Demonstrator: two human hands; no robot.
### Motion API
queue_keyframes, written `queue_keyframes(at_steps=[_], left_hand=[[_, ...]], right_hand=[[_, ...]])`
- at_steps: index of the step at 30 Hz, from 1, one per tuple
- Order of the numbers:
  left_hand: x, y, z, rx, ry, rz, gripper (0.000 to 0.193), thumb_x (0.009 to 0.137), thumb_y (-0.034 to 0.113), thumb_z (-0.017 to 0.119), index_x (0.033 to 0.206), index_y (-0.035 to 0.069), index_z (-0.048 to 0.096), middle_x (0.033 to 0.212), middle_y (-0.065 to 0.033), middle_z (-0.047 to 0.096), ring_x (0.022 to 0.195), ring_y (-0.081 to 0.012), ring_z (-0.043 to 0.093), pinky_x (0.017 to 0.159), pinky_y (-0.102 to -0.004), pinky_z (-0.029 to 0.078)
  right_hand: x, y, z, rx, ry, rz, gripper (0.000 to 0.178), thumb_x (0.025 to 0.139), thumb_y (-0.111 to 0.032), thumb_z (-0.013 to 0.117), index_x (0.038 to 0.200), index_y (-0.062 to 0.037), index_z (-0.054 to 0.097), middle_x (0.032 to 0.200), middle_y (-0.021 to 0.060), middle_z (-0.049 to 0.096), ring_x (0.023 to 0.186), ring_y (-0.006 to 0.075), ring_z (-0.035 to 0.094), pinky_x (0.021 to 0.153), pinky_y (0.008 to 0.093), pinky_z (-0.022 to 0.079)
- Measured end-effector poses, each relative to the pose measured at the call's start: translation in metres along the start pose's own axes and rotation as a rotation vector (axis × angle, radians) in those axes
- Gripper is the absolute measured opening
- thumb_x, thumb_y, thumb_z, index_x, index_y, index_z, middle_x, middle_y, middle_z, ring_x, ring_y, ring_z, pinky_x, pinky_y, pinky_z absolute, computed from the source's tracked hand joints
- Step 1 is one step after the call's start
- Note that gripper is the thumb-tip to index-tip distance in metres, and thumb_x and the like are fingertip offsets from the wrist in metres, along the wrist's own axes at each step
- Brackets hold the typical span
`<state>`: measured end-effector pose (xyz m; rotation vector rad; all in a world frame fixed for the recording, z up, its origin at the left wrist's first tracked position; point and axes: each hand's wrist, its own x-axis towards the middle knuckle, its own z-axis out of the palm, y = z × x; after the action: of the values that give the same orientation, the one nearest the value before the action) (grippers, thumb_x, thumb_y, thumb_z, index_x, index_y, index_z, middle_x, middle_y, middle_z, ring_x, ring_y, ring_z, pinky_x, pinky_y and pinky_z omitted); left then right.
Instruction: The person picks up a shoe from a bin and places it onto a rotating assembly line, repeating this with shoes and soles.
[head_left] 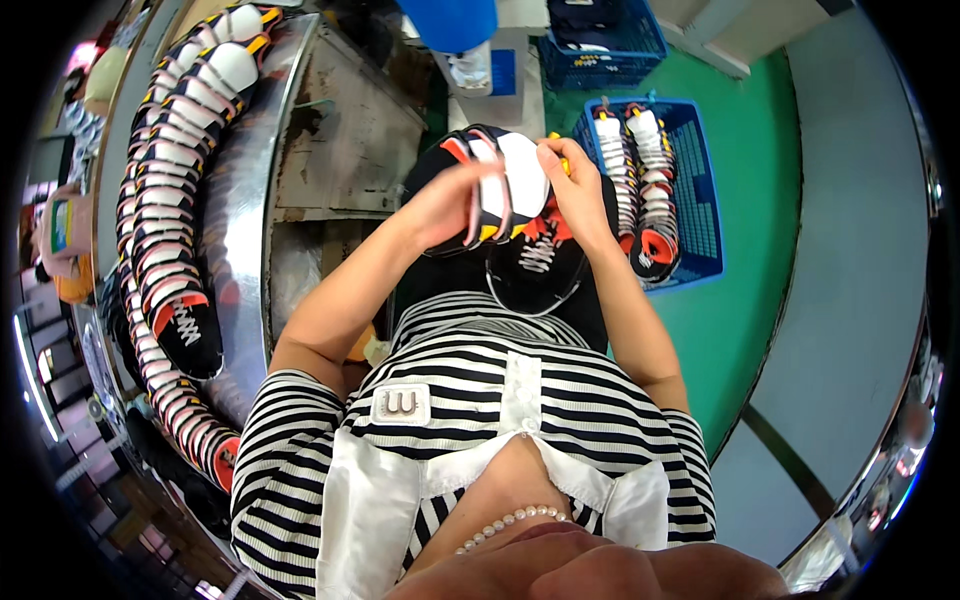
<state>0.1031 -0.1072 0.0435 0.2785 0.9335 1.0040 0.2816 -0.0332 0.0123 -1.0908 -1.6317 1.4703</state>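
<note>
Over my lap lies a short nested bundle of shoe uppers point(525, 172), black with white, yellow and red-orange parts. A black toe with white lacing point(540, 258) points toward me at its near end. My right hand point(574, 195) pinches the bundle's right edge near a yellow tab, thumb and fingers closed. At its left side, my left hand point(452, 205) reaches across the white and black bands. Motion smears those fingers, so their grip is unclear.
Long curved stacks of nested shoe uppers point(175, 215) lie on a metal-topped table point(240, 225) at left. A blue plastic basket point(705, 220) on the green floor point(745, 300) holds two more stacks. Another blue basket point(600, 65) stands farther back, near a blue machine part point(455, 22).
</note>
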Motion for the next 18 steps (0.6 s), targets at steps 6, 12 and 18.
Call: queue_keyframes(at_steps=[6, 12, 18], left_hand=[[-0.020, 0.029, -0.066, 0.092, 0.269, 0.211, 0.040, 0.092, 0.034, 0.053, 0.118, 0.003, 0.055, 0.105, -0.0077, 0.065, 0.094, -0.0169, 0.063, 0.084, -0.0304, 0.049], [-0.008, 0.055, -0.079, 0.316, 0.499, 0.449, 0.047, 0.090, 0.045, 0.054, 0.110, 0.003, 0.058, 0.100, -0.0018, 0.061, 0.089, -0.0092, 0.055, 0.080, -0.0247, 0.043], [0.023, 0.054, -0.078, 0.317, 0.327, 0.523, 0.030, 0.090, 0.030, 0.058, 0.103, 0.004, 0.060, 0.091, 0.0011, 0.060, 0.081, -0.0062, 0.054, 0.070, -0.0233, 0.043]], right_hand=[[0.056, 0.009, 0.038, 0.167, 0.021, 0.028, 0.021, 0.092, -0.012, 0.049, 0.108, -0.0027, 0.059, 0.099, 0.0073, 0.062, 0.093, 0.0145, 0.056, 0.084, 0.0269, 0.043], [0.070, -0.016, 0.110, -0.253, -0.110, -0.177, 0.038, 0.080, -0.025, 0.069, 0.108, -0.0031, 0.056, 0.092, 0.0102, 0.059, 0.088, 0.0219, 0.059, 0.079, 0.0304, 0.045], [0.096, 0.008, 0.098, 0.269, -0.065, -0.013, 0.017, 0.088, -0.011, 0.060, 0.097, 0.0039, 0.062, 0.086, 0.0075, 0.066, 0.078, 0.0118, 0.063, 0.069, 0.0233, 0.048]])
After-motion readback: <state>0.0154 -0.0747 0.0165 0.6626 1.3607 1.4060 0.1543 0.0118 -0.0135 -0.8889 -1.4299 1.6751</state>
